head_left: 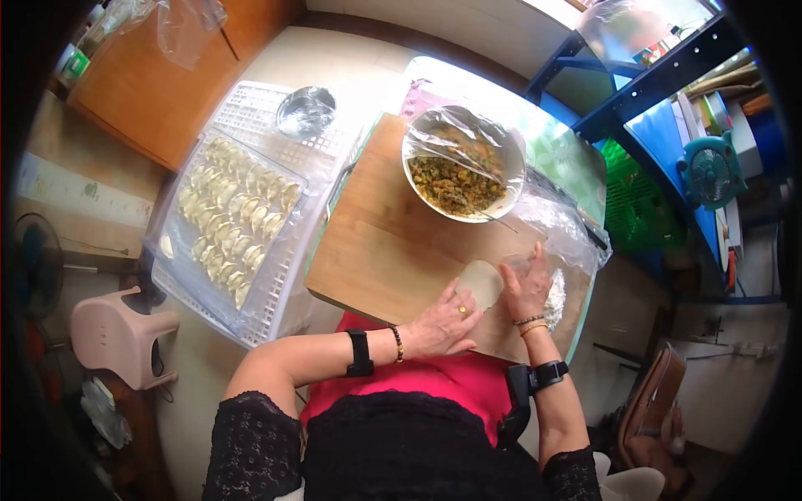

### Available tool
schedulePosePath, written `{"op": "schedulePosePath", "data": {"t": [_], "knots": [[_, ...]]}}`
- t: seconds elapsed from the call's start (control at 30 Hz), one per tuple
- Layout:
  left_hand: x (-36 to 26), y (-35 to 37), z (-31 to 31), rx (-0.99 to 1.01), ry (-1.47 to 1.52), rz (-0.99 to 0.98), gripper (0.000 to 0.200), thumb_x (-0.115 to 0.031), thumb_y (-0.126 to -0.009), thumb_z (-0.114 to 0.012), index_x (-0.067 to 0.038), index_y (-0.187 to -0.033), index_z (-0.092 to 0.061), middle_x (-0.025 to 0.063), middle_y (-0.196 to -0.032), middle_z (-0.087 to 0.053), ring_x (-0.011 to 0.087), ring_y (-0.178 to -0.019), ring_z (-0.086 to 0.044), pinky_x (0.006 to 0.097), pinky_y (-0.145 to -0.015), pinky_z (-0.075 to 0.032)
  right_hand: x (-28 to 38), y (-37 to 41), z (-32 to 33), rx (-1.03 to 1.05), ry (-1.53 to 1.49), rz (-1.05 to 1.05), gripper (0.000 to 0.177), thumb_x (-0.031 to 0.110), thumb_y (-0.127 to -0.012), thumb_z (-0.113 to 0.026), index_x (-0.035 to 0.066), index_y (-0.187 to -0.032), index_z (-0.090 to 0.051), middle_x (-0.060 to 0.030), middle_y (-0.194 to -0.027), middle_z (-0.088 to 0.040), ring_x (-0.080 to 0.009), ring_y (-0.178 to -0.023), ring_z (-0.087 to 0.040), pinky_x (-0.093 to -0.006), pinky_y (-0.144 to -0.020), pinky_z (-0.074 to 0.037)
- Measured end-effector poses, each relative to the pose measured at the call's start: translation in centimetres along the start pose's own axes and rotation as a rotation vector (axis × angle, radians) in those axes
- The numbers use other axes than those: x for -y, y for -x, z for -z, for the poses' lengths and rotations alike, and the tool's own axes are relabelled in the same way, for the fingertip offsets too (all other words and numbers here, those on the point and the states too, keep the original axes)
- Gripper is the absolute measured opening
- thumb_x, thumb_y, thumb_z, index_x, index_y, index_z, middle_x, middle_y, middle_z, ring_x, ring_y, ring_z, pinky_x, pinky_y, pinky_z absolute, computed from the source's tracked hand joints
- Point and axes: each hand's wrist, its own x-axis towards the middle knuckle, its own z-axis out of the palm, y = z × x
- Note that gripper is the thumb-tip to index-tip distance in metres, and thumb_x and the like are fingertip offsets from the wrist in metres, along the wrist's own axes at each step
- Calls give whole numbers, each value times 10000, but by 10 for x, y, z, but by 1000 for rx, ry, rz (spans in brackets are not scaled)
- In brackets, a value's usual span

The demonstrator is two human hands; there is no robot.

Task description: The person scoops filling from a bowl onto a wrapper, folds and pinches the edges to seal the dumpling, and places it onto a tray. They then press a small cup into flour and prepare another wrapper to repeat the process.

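Note:
A round, pale dumpling wrapper (481, 285) is held by its near edge in my left hand (441, 324), over the front of the wooden board (376, 242). My right hand (526, 288) is just to the right, its fingers apart beside a translucent item whose kind I cannot make out. White flour (555, 298) lies by that wrist. Behind both hands stands a bowl (510, 204) of chopped filling (451, 185), partly covered with clear plastic film. A utensil handle sticks out at the bowl's near right rim.
To the left, a tray (288, 179) of folded dumplings (230, 213) rests on a white plastic crate (242, 104). A film-covered round container (307, 113) stands behind it. Crumpled plastic (551, 213) lies right of the bowl. A pink stool (121, 334) is at far left.

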Motion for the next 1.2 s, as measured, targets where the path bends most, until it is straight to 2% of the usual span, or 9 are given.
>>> {"op": "schedulePosePath", "data": {"t": [0.17, 0.3, 0.5, 0.6, 0.77, 0.87, 1.03, 1.1, 1.2], "knots": [[6, -6, 2, -36, -43, 99, 640, -484, -857, -580, 11, -1257, -512, 232, -1328, -451, 385, -1315, -369, 569, -1120, -214, -6, 15, 12, -5, -157, 23, 735, 229, -816, -706, -13, -1412, -350, -224, -1208, -532, -381, -1104, -521, -451, -937, -407], [-1, -9, -6, -15, -71, -63, 628, -473, -846, -598, 20, -1229, -529, 240, -1321, -453, 383, -1325, -364, 560, -1120, -218, 14, 34, 33, 76, -171, 144, 699, 148, -826, -674, -18, -1420, -345, -249, -1253, -510, -410, -1135, -506, -448, -975, -397], [-13, 1, -9, 144, 18, -110, 632, -479, -854, -594, 16, -1239, -515, 230, -1363, -429, 367, -1356, -337, 555, -1128, -204, 19, 54, 12, 118, 153, 233, 727, 335, -854, -642, 5, -1426, -339, -221, -1257, -516, -372, -1166, -481, -481, -936, -368], [-11, 1, -9, 34, 42, -136, 635, -473, -849, -606, 14, -1245, -508, 233, -1355, -431, 367, -1356, -336, 558, -1131, -198, -1, 25, 9, 31, 147, 41, 794, 424, -809, -693, 0, -1397, -369, -197, -1231, -540, -347, -1121, -517, -464, -913, -381], [-10, -1, -2, 100, 46, -37, 650, -479, -850, -601, 13, -1262, -500, 242, -1358, -427, 393, -1350, -329, 568, -1135, -185, -3, 15, 21, 114, -91, -161, 775, 285, -795, -727, -9, -1408, -354, -197, -1193, -563, -350, -1046, -572, -444, -884, -414], [-9, 0, -7, -36, 55, -70, 645, -475, -842, -609, 17, -1247, -509, 238, -1332, -444, 401, -1343, -330, 572, -1135, -184, 2, 30, 17, 63, -127, 142, 740, 220, -808, -694, -10, -1422, -350, -207, -1219, -550, -354, -1079, -556, -428, -919, -410], [-8, 0, -9, 59, 53, -92, 636, -473, -833, -613, 19, -1226, -525, 229, -1296, -467, 393, -1333, -341, 566, -1142, -177, 32, 33, 6, 82, 137, 280, 737, 305, -818, -686, 16, -1418, -369, -194, -1191, -560, -334, -1108, -523, -444, -936, -377], [-6, 3, -11, -2, 49, -102, 633, -475, -832, -610, 20, -1219, -530, 226, -1288, -472, 391, -1328, -347, 565, -1144, -175, 25, 14, 10, 178, 143, 32, 765, 348, -807, -699, 20, -1412, -364, -171, -1175, -559, -333, -1074, -530, -449, -914, -382], [-5, -1, -9, -33, -26, -110, 630, -480, -833, -606, 17, -1213, -538, 224, -1278, -479, 388, -1315, -359, 563, -1146, -170, -3, -1, 3, 55, 51, 41, 765, 325, -791, -722, 34, -1406, -372, -162, -1152, -566, -340, -1072, -532, -459, -901, -390]]}}
